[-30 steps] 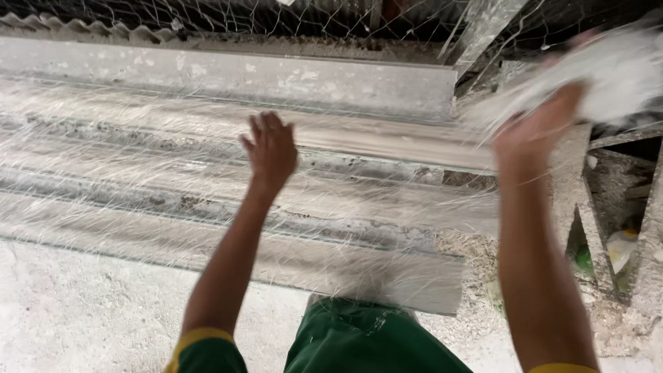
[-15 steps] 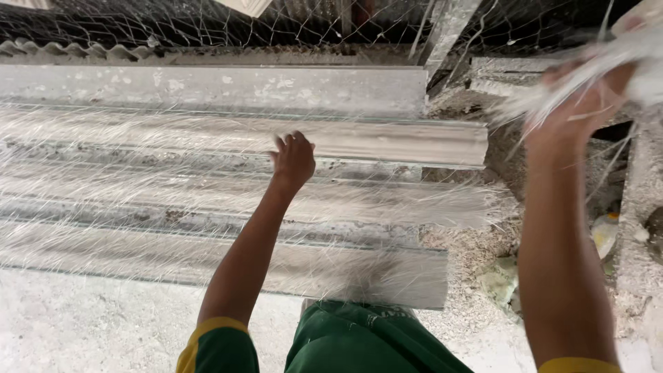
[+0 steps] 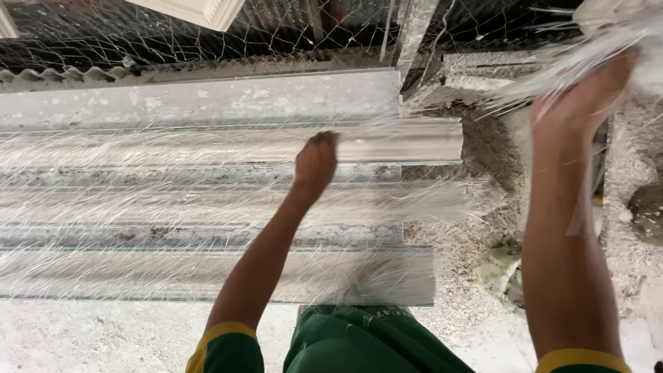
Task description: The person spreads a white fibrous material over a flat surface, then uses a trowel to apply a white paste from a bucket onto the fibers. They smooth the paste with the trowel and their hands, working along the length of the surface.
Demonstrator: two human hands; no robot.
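Grey moulding strips (image 3: 207, 145) under left fist (image 3: 316, 162); right hand (image 3: 587, 97) clutching white fibres (image 3: 552, 69).

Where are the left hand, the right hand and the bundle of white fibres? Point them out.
left hand (image 3: 315, 164): head view, back of the fist.
right hand (image 3: 583, 97): head view, back of the hand.
bundle of white fibres (image 3: 552, 69): head view, its trailing strands.

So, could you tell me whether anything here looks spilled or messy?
Yes: pale crumbly debris lies heaped past the right ends of the long moulds, and loose fibre strands spread across them unevenly.
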